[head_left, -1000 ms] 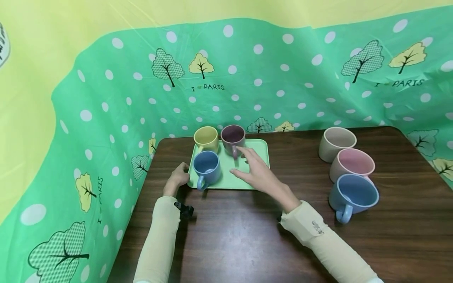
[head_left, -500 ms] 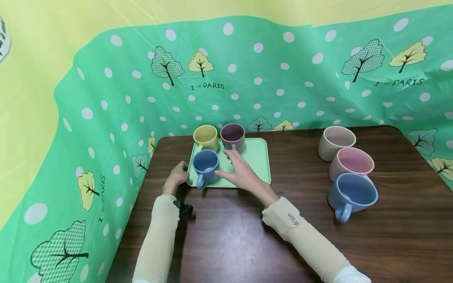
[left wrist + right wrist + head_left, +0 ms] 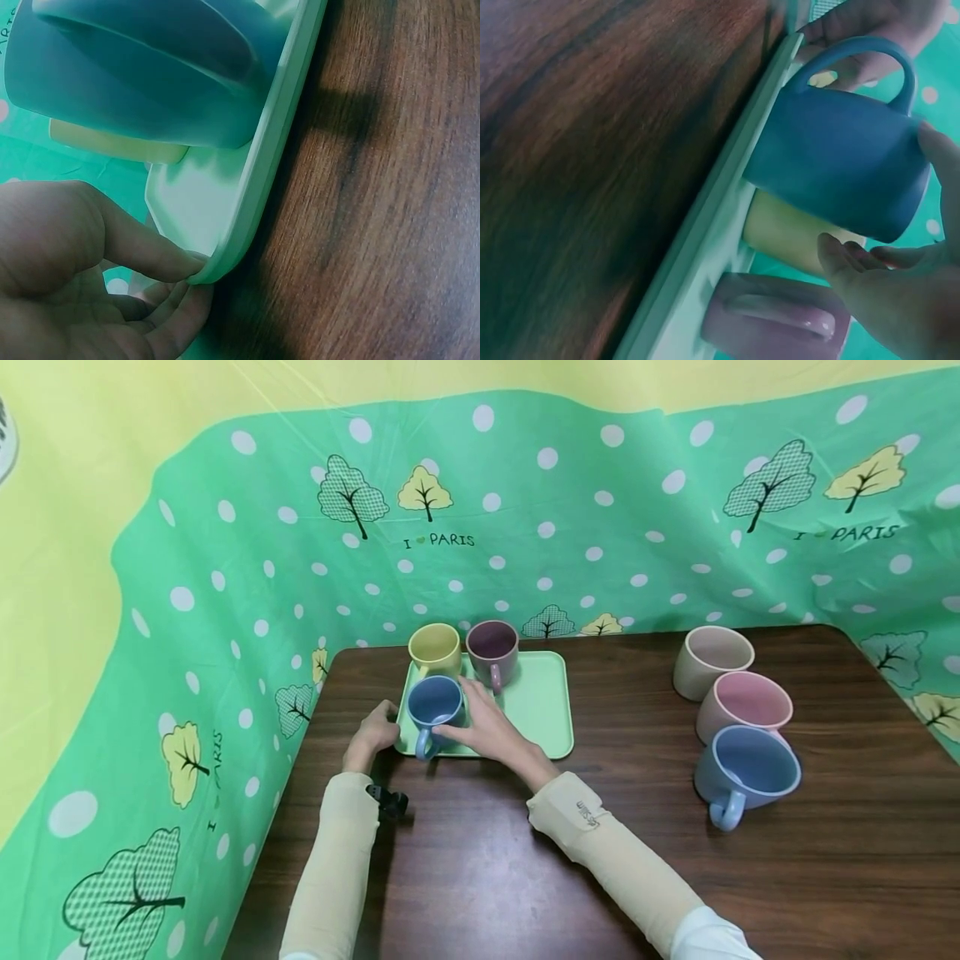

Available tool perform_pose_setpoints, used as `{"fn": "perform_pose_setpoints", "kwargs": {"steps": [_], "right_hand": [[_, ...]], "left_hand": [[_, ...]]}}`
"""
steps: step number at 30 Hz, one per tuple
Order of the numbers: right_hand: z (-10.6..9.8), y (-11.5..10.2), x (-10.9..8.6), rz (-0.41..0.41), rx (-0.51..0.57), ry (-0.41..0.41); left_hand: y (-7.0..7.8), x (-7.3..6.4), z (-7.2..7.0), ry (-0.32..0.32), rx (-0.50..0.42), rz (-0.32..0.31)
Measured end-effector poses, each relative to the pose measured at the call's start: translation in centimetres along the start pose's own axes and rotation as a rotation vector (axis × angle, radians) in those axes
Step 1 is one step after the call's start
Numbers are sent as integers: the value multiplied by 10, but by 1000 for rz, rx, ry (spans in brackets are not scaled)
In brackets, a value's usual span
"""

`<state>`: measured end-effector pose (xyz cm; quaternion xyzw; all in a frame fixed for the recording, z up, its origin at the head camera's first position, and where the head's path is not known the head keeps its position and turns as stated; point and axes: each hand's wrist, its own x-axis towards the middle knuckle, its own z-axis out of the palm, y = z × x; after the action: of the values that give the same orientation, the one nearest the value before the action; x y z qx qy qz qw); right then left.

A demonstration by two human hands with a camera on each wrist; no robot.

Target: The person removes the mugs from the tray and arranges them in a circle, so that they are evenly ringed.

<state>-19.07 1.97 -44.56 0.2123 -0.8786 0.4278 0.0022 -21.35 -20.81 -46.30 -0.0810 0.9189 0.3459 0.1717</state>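
A light green tray [image 3: 543, 710] lies at the back of the table, carrying a blue mug [image 3: 433, 700], a yellow mug [image 3: 435, 647] and a purple mug [image 3: 492, 642]. My left hand [image 3: 372, 732] pinches the tray's near left corner between thumb and fingers, plain in the left wrist view. Beside the blue mug, my right hand [image 3: 487, 724] is spread around its right side. In the right wrist view its thumb [image 3: 937, 154] lies at the mug's rim near the handle, while the fingers [image 3: 838, 259] are in front of the yellow mug.
On the right of the brown wooden table [image 3: 480, 877] stand a grey-beige mug [image 3: 697, 672], a pink mug [image 3: 738, 710] and a second blue mug [image 3: 750, 772], close together in a row. A green patterned cloth [image 3: 600, 560] hangs behind and to the left.
My right hand has moved left from near the purple mug's handle, across the tray, to the blue mug. The left hand has stayed on the tray corner.
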Motion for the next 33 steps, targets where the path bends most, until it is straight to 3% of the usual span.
{"fn": "perform_pose_setpoints", "kwargs": {"steps": [18,33], "right_hand": [[10,-8,13,74,-35,-21],[8,-4,3,14,-2,75]], "left_hand": [[0,0,1,19,-1,3],[0,0,1,3,-11,-9]]}}
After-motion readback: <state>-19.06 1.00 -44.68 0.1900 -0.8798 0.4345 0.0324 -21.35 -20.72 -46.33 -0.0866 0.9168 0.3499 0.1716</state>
